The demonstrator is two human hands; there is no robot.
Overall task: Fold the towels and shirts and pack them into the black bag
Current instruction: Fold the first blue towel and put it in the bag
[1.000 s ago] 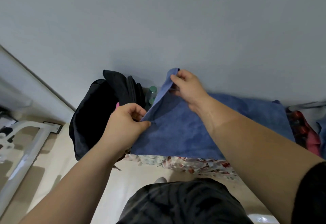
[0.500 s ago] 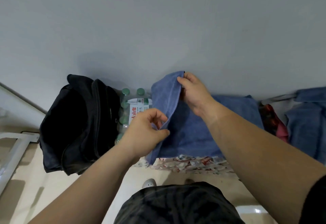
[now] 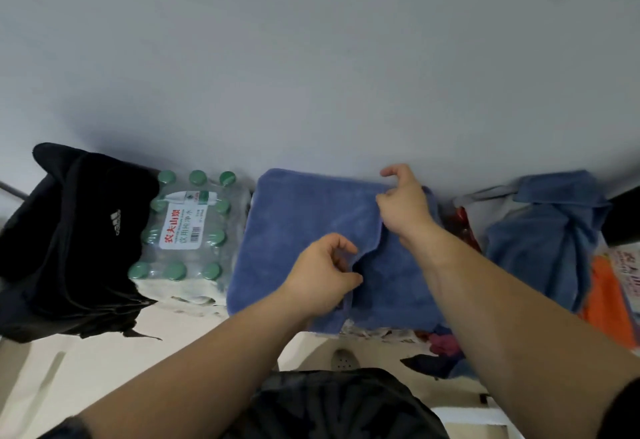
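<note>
A blue towel (image 3: 304, 231) lies flat against the grey wall, its left half folded over to the right. My left hand (image 3: 322, 272) pinches the flap's near edge between thumb and fingers. At the flap's far right corner, my right hand (image 3: 405, 206) holds the edge with curled fingers and the index finger lifted. The black bag (image 3: 69, 241) with a white logo slumps at the far left, about a forearm's length from the towel. A second blue cloth (image 3: 550, 234) lies crumpled to the right.
A shrink-wrapped pack of green-capped water bottles (image 3: 183, 231) stands between the bag and the towel. Red (image 3: 462, 227) and orange (image 3: 609, 300) fabrics lie at the right. A floral cloth (image 3: 381, 329) shows under the towel's front edge. Pale floor lies below.
Both hands carried the towel's left edge over to the right and laid it down, so the towel now lies folded in half. The view shifted right, showing more of the bottle pack.
</note>
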